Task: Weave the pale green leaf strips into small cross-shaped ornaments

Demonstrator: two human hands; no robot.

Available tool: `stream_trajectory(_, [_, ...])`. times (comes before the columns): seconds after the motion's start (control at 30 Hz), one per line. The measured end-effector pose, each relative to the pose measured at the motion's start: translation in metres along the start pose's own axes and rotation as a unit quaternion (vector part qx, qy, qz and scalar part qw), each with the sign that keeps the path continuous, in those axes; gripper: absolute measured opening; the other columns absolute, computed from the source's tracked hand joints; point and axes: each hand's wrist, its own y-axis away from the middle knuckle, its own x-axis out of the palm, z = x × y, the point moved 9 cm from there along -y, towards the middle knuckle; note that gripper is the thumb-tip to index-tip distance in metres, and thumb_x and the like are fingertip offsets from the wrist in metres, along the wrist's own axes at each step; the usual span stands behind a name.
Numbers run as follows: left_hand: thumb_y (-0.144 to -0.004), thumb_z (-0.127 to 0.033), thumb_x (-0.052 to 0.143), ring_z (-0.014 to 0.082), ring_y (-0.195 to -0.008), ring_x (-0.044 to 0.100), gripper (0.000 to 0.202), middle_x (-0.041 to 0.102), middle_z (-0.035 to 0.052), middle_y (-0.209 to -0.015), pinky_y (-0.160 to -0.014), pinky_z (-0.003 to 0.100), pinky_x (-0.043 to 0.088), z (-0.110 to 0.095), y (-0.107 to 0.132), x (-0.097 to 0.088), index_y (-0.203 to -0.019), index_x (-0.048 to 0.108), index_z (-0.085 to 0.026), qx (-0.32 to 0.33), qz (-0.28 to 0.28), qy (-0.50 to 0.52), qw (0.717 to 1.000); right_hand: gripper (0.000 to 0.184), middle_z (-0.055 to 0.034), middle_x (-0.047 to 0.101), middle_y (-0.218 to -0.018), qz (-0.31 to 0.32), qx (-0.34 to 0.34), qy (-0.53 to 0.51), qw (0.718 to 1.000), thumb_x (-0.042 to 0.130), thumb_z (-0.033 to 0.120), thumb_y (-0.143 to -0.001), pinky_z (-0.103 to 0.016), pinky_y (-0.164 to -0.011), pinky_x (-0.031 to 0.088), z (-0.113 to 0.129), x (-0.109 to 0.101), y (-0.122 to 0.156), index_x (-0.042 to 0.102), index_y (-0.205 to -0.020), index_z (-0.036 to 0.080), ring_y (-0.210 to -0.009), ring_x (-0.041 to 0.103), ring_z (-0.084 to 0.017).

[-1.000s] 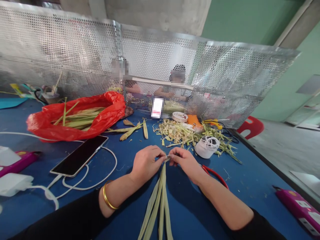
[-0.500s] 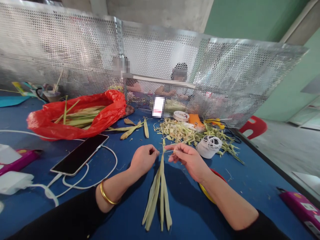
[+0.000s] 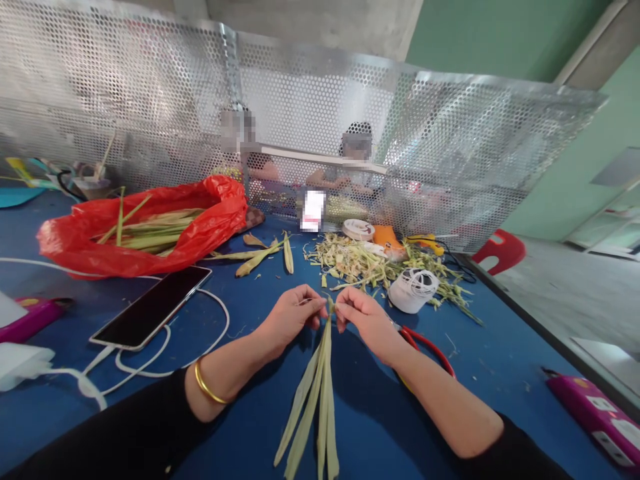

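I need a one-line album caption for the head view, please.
Left hand and right hand at the gathered end of pale leaves, over a blue table.

No words, brands or numbers can be read. A standing screen [image 3: 313, 209] is blurred out, white with a reddish band. Dark red marks on a round roll [image 3: 358, 229] and a sticker on a purple power strip [image 3: 575, 395] are too small to make out.
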Motion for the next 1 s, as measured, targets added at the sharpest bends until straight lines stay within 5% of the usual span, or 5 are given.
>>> stream_trajectory(0.17, [-0.073,-0.031,0.062,0.0067,-0.044,0.047,0.018,0.061,-0.0022,-0.058,-0.049,0.021,0.039,0.004,0.0,-0.005,-0.067,0.051,-0.017,-0.012,-0.022,-0.055,0.998,0.015,0.0061,0.051,-0.058,0.004,-0.017,0.109,0.994,0.048,0.025,-0.088,-0.026,-0.063,0.037,0.001,0.003,0.003,0.049,-0.074,0.021,-0.058,0.047,-0.012])
stream_trajectory(0.5, [-0.068,-0.029,0.067,0.0125,-0.057,0.057,0.014,0.06,-0.002,-0.062,-0.058,0.025,0.045,-0.018,0.01,-0.004,-0.064,0.061,-0.018,0.11,-0.048,-0.059,0.991,0.019,0.0047,0.051,-0.059,0.076,0.013,0.004,0.997,0.056,0.035,-0.083,-0.028,-0.063,0.042,-0.003,0.03,0.007,0.052,-0.072,0.02,-0.056,0.05,-0.013])
stream_trajectory(0.73, [-0.057,-0.033,0.077,0.0161,-0.072,0.057,0.049,0.06,-0.0019,-0.071,-0.068,0.027,0.045,-0.007,0.007,-0.004,-0.102,0.066,-0.017,0.088,-0.052,-0.101,0.99,0.019,0.0035,0.051,-0.063,-0.01,0.033,-0.118,0.992,0.06,0.035,-0.083,-0.025,-0.06,0.04,-0.007,0.012,0.006,0.057,-0.073,0.019,-0.058,0.047,-0.011])
stream_trajectory(0.87, [-0.068,-0.033,0.071,0.0173,-0.073,0.062,0.077,0.065,0.0016,-0.076,-0.074,0.032,0.047,0.005,0.008,0.017,-0.136,0.04,-0.014,0.036,0.052,0.012,0.998,0.018,0.0033,0.05,-0.064,-0.014,0.037,-0.167,0.985,0.064,0.034,-0.08,-0.024,-0.058,0.04,-0.007,0.009,0.005,0.058,-0.073,0.019,-0.057,0.046,-0.011])
stream_trajectory(1.0, [-0.073,-0.036,0.067,0.0173,-0.075,0.062,0.087,0.065,0.0015,-0.079,-0.071,0.031,0.045,0.001,0.01,0.018,-0.145,0.023,-0.017,0.045,0.056,0.006,0.997,0.019,0.0034,0.05,-0.065,-0.027,0.029,-0.18,0.983,0.064,0.035,-0.08,-0.024,-0.059,0.041,-0.004,0.006,0.004,0.058,-0.073,0.019,-0.059,0.047,-0.011])
